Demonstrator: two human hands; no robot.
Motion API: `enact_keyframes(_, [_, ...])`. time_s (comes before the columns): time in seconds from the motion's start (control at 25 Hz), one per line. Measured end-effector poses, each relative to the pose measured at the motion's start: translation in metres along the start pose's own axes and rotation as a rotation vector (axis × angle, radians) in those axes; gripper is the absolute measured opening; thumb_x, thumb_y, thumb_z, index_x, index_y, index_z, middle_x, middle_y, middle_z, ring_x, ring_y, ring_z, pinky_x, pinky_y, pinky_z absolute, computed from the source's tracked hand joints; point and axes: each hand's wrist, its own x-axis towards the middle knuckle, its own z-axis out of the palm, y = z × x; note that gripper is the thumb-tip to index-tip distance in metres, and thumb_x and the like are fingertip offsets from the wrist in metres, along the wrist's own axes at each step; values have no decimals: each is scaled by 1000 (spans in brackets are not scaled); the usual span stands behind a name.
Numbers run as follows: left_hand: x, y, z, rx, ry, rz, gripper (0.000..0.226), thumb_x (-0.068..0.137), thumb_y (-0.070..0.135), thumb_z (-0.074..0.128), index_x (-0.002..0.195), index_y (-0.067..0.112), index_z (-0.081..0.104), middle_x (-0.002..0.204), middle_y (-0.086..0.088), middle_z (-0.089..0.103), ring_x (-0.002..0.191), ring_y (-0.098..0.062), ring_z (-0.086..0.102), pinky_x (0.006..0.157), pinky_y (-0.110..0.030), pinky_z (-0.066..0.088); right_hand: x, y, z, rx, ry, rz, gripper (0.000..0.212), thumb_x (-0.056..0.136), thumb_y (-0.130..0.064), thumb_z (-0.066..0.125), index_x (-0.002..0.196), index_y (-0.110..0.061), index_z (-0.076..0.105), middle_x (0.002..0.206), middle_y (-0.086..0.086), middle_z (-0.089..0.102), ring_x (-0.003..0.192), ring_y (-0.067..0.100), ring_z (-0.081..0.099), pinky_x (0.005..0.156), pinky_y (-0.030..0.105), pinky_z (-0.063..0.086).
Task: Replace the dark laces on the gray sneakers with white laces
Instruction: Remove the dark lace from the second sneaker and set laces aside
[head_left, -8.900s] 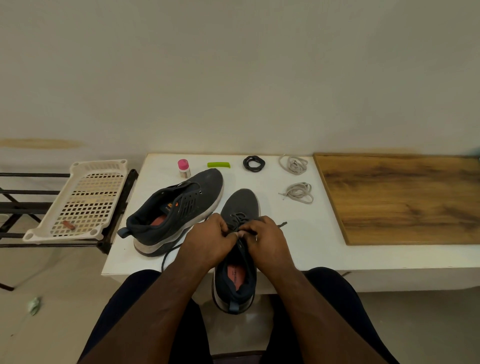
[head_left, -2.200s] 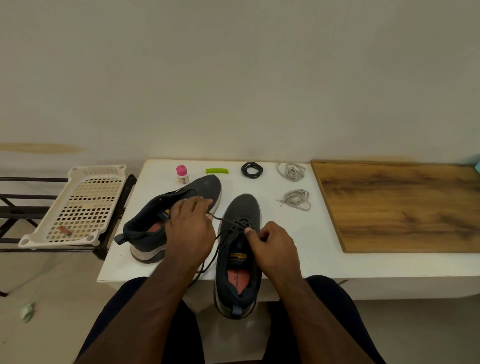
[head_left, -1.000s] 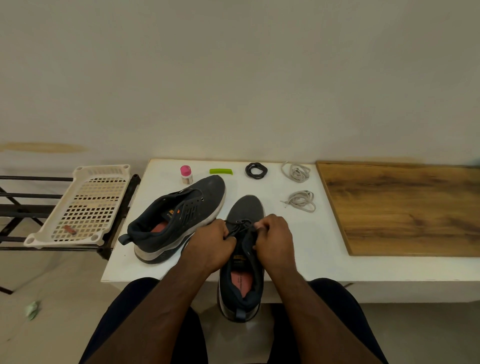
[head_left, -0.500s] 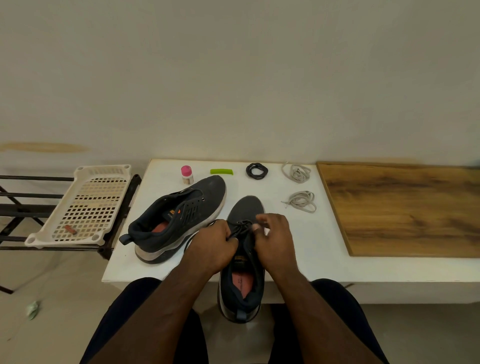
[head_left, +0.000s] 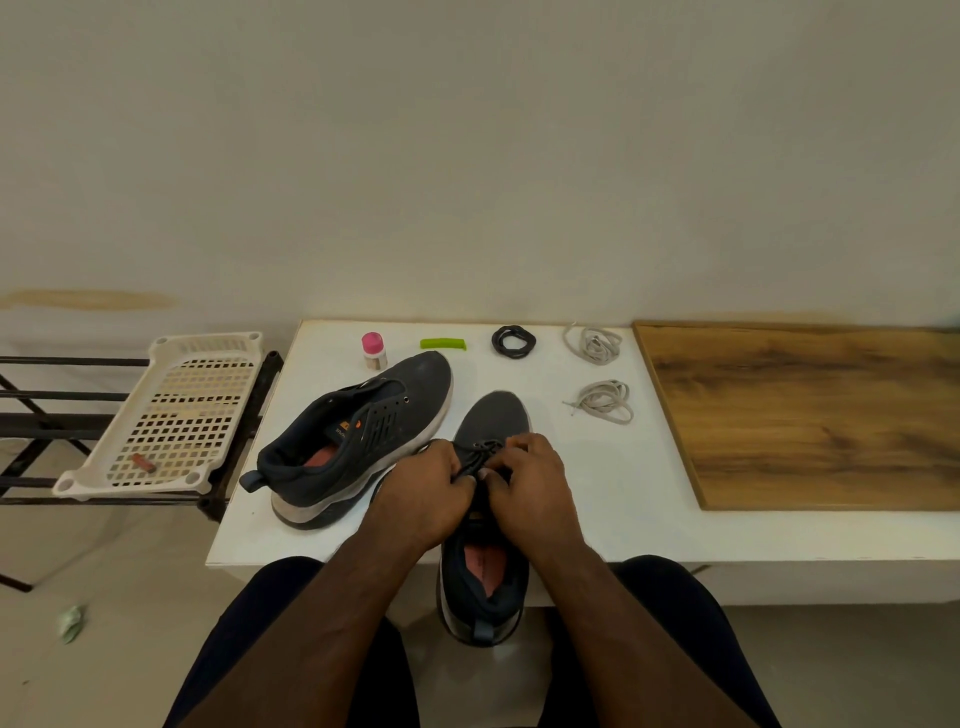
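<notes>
Head view: both hands meet over the nearer gray sneaker (head_left: 491, 421), which stands upright at the near edge of the white surface (head_left: 623, 493), its heel hanging out past that edge and its toe pointing toward the wall. The left hand (head_left: 423, 493) and the right hand (head_left: 530, 486) have their fingers curled in at the eyelet rows, pinching the dark lace (head_left: 480, 452) still threaded there; the fingertips almost touch each other over the tongue. The second gray sneaker (head_left: 363, 436) lies tilted on its side just left of the first, toward the left edge, its eyelets bare and its reddish insole showing. Along the far edge sit a small pink-capped bottle (head_left: 374, 352), a green strip (head_left: 442, 343), a coiled dark lace (head_left: 513, 341) and one bundle of white lace (head_left: 595, 344); a second white lace bundle (head_left: 605, 400) lies nearer, right of the held sneaker's toe. A wooden board (head_left: 810, 410) covers the right part of the surface. Off the left edge, a perforated plastic tray (head_left: 171, 415) rests on a black metal rack (head_left: 31, 415).
</notes>
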Motion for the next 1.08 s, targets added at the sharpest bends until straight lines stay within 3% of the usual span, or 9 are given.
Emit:
enact_keyframes(0.08, [0, -1, -1, -24, 3, -12, 17, 90, 31, 58, 82, 18, 51, 73, 2, 58, 67, -11, 52, 57, -26, 38, 3, 2, -6, 150, 127, 134, 12, 92, -9, 58, 84, -16, 64, 106, 3, 55, 94, 13, 54, 78, 21, 53])
enact_keyframes(0.16, [-1, 0, -1, -30, 4, -7, 17, 91, 30, 58, 83, 16, 53, 74, 1, 58, 66, -9, 51, 55, -24, 35, 4, 5, -12, 334, 195, 226, 9, 95, -8, 57, 96, -16, 62, 115, 2, 51, 98, 16, 58, 69, 23, 59])
enact_keyframes(0.24, [-1, 0, 0, -23, 8, 2, 17, 90, 31, 59, 83, 17, 52, 74, 2, 57, 67, -9, 52, 55, -24, 35, 1, 6, -12, 279, 116, 108, 29, 92, -16, 65, 120, -21, 63, 131, -2, 45, 119, 9, 49, 94, 19, 50])
enact_keyframes(0.32, [0, 1, 0, -7, 5, 5, 18, 90, 33, 58, 82, 19, 51, 73, 3, 56, 66, -8, 51, 54, -24, 33, -1, 4, -5, 128, -11, 15, 38, 89, -27, 69, 127, -26, 64, 147, -1, 38, 134, 12, 37, 109, 24, 33])
enact_keyframes(0.68, [0, 1, 0, 1, 6, -2, 18, 89, 33, 58, 83, 18, 51, 73, 4, 56, 67, -9, 50, 54, -24, 32, 0, -1, -3, -35, -94, 15, 21, 93, -26, 62, 108, -19, 75, 146, 2, 42, 138, 19, 34, 109, 27, 26])
enact_keyframes(0.8, [-1, 0, -1, -16, 9, -15, 16, 89, 30, 58, 84, 16, 52, 74, 2, 56, 67, -9, 50, 55, -24, 33, 0, 0, 0, 75, -6, 66, 13, 91, -19, 61, 89, -19, 74, 122, 3, 57, 115, 18, 53, 103, 30, 43])
enact_keyframes(0.88, [-1, 0, -1, -29, 5, -22, 16, 90, 30, 58, 85, 16, 52, 76, 1, 58, 68, -10, 51, 56, -25, 35, 4, 2, -8, 288, 172, 180, 20, 91, -12, 59, 74, -21, 66, 96, -2, 59, 88, 15, 62, 82, 44, 59])
enact_keyframes(0.96, [-2, 1, -1, -34, 0, -22, 16, 90, 31, 57, 85, 16, 52, 76, 0, 59, 68, -12, 53, 56, -26, 37, 3, 2, -14, 370, 187, 185, 14, 93, -13, 60, 89, -25, 67, 105, -8, 54, 95, 12, 60, 87, 42, 58])
enact_keyframes(1.08, [-2, 2, 0, -13, 4, -4, 18, 90, 32, 58, 86, 16, 52, 76, 1, 58, 68, -11, 52, 55, -25, 35, -1, 2, -6, 115, -50, 58, 30, 90, -26, 67, 120, -23, 68, 138, 0, 45, 128, 15, 43, 110, 29, 35])
